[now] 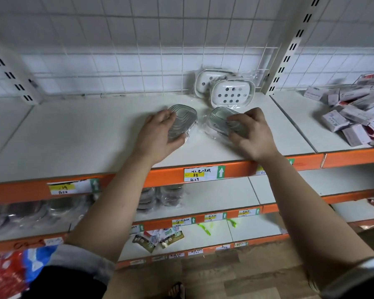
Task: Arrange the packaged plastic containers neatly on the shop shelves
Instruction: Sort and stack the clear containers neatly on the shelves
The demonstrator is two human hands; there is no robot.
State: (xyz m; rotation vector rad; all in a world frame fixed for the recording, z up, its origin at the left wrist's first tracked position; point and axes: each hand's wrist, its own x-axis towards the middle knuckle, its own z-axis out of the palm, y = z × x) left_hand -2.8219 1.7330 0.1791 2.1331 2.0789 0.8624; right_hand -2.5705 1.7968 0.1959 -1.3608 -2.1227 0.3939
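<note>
Early going: two white containers (231,94) lean at the far back of the shelf (95,130); nearer, the left grip (160,134) clasps the left grey container (185,117), the right grip (253,134) the right grey container (219,117), both seemingly not yet aligned

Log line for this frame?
left hand: grips left grey soap dish | right hand: grips right grey soap dish | white soap dishes: propped behind

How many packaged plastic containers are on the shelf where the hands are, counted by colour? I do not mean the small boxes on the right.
White containers, leaning at the back: 2
Grey containers, one held by the left hand, one by the right hand: 2
Total: 4
</note>
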